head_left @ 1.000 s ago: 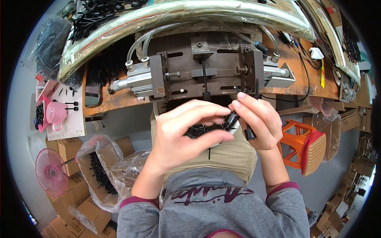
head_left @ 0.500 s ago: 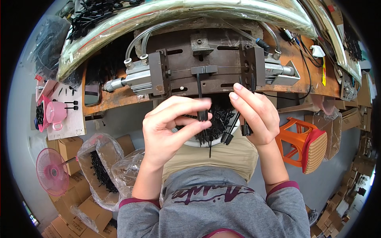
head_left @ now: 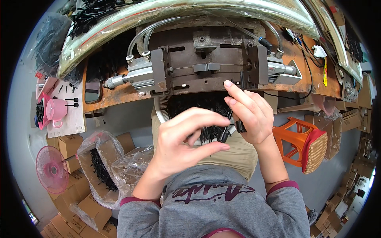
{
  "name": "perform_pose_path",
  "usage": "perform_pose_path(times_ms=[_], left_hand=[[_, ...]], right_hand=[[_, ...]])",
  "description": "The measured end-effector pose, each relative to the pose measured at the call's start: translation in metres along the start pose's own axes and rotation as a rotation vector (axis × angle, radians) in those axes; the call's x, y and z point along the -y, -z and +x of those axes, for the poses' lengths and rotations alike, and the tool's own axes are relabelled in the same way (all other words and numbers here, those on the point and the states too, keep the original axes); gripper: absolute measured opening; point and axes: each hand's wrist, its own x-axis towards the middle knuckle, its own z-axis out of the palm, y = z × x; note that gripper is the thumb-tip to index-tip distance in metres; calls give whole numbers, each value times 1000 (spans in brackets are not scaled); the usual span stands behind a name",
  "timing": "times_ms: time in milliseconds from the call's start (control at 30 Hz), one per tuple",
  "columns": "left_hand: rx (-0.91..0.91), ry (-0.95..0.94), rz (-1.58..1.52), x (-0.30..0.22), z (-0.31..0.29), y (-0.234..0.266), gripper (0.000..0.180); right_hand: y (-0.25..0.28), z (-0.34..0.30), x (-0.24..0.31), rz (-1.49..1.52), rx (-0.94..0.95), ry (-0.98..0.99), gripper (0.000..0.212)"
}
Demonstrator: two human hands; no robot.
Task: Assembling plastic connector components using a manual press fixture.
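Wooden counter (head_left: 117, 102) at back, carrying a dark metal fixture (head_left: 184, 75). Two black rods (head_left: 223, 137) held in the curled fingers of the right hand (head_left: 256, 119), over a white basin (head_left: 160, 115) of similar pieces. Left hand (head_left: 174, 141): thumb and fingers well parted about one rod's thick end; contact unclear. Outward: orange stool (head_left: 291, 137) right, pink fan (head_left: 52, 169) left.

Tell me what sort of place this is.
Probably an assembly workshop: a dark metal fixture with silver cylinders sits on a worn wooden bench, and an open, plastic-lined cardboard box holds thin black parts.
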Motion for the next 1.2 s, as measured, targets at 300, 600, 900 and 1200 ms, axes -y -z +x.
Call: perform_pose_path(times_ms=[300,600,900,1200], left_hand=[[-252,-197,456,15,5,-12,34],[-202,-306,920,42,33,-15,24],[-199,-279,900,41,37,-14,25],[-153,-220,775,34,37,-10,28]], right_hand=[[8,3,2,11,17,-161,36],[2,-15,-1,155,-166,-240,28],[15,-8,7,89,-13,-250,28],[19,-10,5,-223,-73,-10,32]])
